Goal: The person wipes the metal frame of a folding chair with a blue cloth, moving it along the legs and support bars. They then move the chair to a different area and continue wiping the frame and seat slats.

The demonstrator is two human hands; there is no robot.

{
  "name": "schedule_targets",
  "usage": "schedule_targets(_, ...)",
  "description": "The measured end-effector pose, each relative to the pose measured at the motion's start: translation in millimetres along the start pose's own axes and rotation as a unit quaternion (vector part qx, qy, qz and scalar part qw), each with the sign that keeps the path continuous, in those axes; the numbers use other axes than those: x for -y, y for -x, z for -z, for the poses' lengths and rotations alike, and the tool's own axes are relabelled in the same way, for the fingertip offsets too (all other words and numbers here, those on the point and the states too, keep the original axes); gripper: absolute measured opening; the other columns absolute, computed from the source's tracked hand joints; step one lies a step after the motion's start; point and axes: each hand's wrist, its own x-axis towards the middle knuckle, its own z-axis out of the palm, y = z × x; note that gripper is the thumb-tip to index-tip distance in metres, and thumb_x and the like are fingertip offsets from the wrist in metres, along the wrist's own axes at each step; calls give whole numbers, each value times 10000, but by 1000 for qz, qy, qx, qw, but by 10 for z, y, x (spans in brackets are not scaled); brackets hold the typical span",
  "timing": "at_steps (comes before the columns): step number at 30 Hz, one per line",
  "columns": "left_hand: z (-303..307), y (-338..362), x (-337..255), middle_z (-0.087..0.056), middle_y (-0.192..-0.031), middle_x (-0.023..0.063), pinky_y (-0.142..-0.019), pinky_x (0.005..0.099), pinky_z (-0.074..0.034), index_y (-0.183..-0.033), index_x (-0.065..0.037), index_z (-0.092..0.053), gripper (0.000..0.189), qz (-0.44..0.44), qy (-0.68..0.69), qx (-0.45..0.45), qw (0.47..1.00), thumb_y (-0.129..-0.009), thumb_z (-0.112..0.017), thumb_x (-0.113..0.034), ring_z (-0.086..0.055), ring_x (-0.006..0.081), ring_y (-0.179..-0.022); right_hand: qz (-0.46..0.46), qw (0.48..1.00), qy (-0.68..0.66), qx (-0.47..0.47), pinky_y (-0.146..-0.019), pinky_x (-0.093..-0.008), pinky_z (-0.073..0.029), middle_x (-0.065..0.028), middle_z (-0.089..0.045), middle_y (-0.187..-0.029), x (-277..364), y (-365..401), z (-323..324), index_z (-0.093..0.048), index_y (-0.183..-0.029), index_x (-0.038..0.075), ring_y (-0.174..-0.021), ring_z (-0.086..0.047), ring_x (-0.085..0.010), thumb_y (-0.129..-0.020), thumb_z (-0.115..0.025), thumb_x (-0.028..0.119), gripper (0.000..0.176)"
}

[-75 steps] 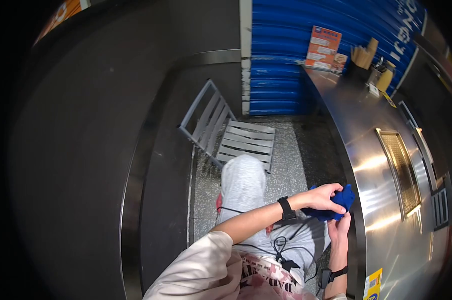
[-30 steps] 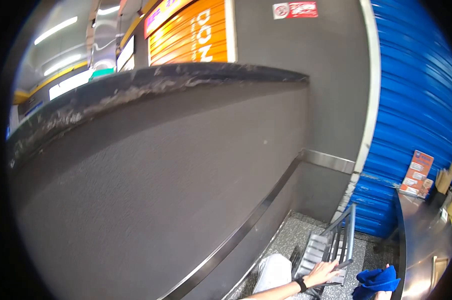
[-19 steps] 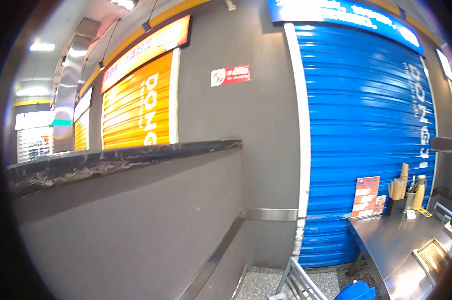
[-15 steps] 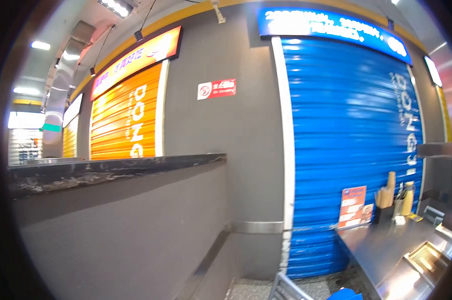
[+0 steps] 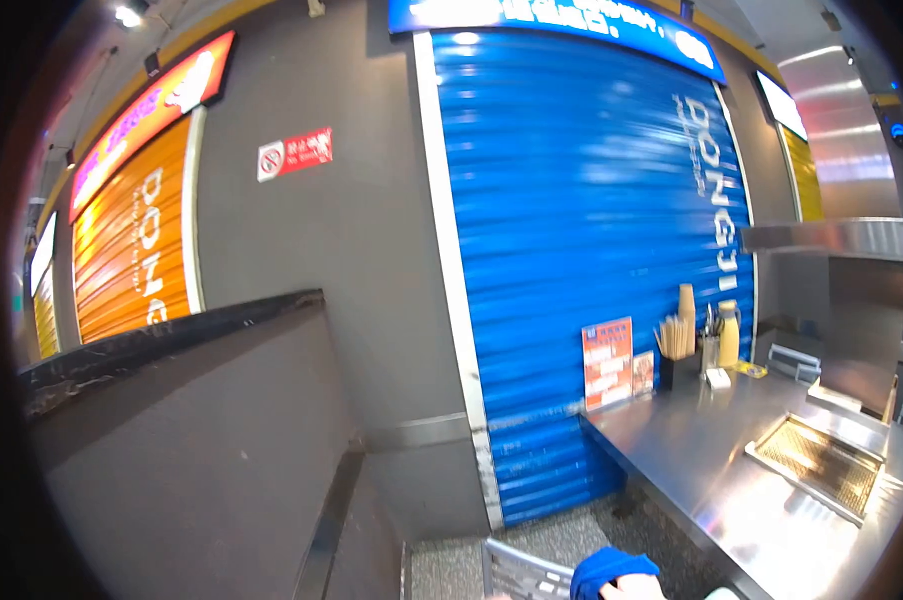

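Observation:
At the bottom edge of the head view a blue sleeve [image 5: 612, 568] shows, with a small piece of my right hand [image 5: 636, 588] beside it. Its fingers are cut off by the frame, so I cannot tell what it holds. Close to the left of the sleeve is the grey slatted back of a chair [image 5: 528, 573]. To the right runs the edge of a steel table [image 5: 662, 455]. My left hand is out of view.
On the table stand a red-and-white menu card [image 5: 609, 362], a black holder with wooden sticks [image 5: 680, 370], a yellow bottle [image 5: 729, 337] and an inset metal grate [image 5: 817, 462]. Behind is a blue roller shutter [image 5: 582, 230]. A dark-topped low wall [image 5: 202, 470] lies left.
The view has swung right and down, bringing more of the table and its grate into sight. The blue sleeve shows more, and some skin beside it has come into view.

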Motion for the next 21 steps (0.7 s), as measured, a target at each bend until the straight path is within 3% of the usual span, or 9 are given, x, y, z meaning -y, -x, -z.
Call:
schedule_targets(1, 485, -126, -479, -715, -970, 227, -743, 477, -530, -1057, -87, -735, 619, 228, -97, 126, 961, -855, -610, -659, -689, 369, -834, 50, 998, -30, -19, -766, -464, -521, -191, -674, -874, 174, -44, 138, -683, -868, 52, -838, -657, -362, -838, -653, 297, 249)
schedule_targets(2, 377, -109, -149, -726, -915, 226, -749, 457, -557, -991, -103, -760, 620, 237, -213, 42, 947, -828, -623, -686, -728, 301, -906, 89, 995, 1, -34, -788, -476, -518, -179, -670, -888, 108, -44, 84, -679, -899, 68, -850, -647, -373, -809, -688, 333, 280)
schedule_targets(5, 452, -365, 75, -704, -859, 156, -695, 421, -521, -1092, -47, -592, 401, 85, 110, -19, 990, -1007, -588, -440, -688, 265, -832, 139, 989, 21, -33, -734, -468, -517, -147, -669, -875, 339, -57, 190, -692, -868, 119, -796, -645, -359, -802, -658, 303, 198)
schedule_targets(8, 41, -500, 200, -690, -833, 62, -674, 308, -500, -1036, -33, -620, 383, 139, 446, -62, 882, -1029, -581, -414, -618, 97, -785, 219, 973, 49, -55, -654, -456, -516, -99, -669, -856, 676, -148, 295, -710, -821, 196, -715, -642, -338, -791, -614, 258, 119)
schedule_targets(10, -137, -488, 229, -668, -806, 22, -652, 257, -475, -968, -43, -597, 297, 179, 343, -204, 899, -1030, -606, -333, -576, 63, -722, 175, 982, 43, -51, -663, -451, -515, -100, -668, -842, 824, -159, 339, -699, -783, 185, -712, -640, -342, -797, -601, 243, 114)
schedule_targets(12, -158, -552, 154, -600, -726, -27, -618, 233, -443, -899, -49, -555, 260, 182, 431, -308, 828, -1017, -638, -266, -503, 65, -636, 188, 976, 105, -40, -669, -450, -513, -105, -673, -833, 693, -153, 257, -695, -782, 173, -725, -647, -344, -822, -592, 246, 132)
schedule_targets(14, 0, -546, -100, -564, -755, -14, -670, 255, -450, -873, -47, -522, 265, 191, 311, -347, 864, -998, -661, -235, -484, 88, -671, 146, 974, 173, -20, -626, -446, -510, -114, -666, -790, 383, -81, 81, -696, -744, 148, -682, -649, -331, -805, -632, 263, 145)
schedule_targets(18, 69, -601, -67, -568, -993, 53, -848, 301, -450, -1093, -14, -534, 329, 143, 210, -450, 856, -887, -735, -172, -520, 141, -901, 121, 976, 182, -19, -622, -456, -508, -146, -661, -790, 545, -137, 113, -693, -848, 111, -692, -651, -354, -868, -644, 343, 238)
schedule_targets(21, 108, -588, 150, -576, -1044, 56, -899, 309, -449, -1172, 1, -507, 414, 192, 487, -246, 816, -808, -688, -74, -548, 156, -982, 113, 970, 217, -6, -622, -452, -511, -149, -655, -797, 653, -188, 124, -670, -852, 85, -708, -653, -366, -882, -673, 302, 219)
